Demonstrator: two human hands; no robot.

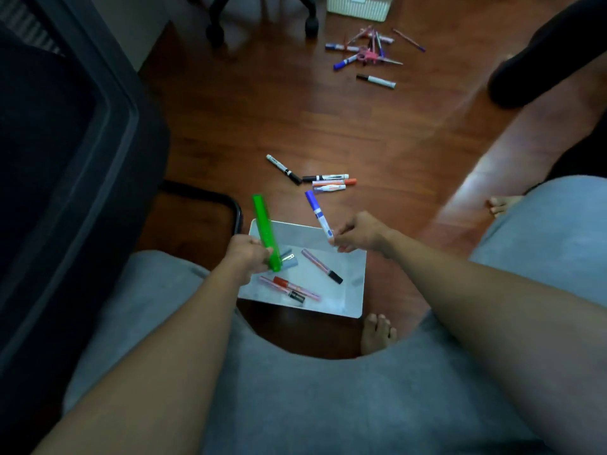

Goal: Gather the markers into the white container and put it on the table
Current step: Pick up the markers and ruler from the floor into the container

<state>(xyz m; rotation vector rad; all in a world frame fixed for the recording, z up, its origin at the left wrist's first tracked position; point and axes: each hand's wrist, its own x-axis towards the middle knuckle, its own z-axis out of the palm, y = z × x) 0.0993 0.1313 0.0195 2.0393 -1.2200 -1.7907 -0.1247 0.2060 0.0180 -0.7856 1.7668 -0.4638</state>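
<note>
White tray [354, 290] sits on the wooden floor [230, 126] between our knees, a few markers [322, 267] lying inside. Above it our left hand [248, 254] grips a green ruler [266, 231], and our right hand [359, 233] pinches a blue-capped marker [317, 211]. Beyond lie four more markers [323, 182], then a farther scattered pile [364, 52].

Over the white container [353, 284], the left hand [246, 254] grips a green ruler [265, 231], the right hand [359, 233] a blue-capped marker [318, 213].
</note>
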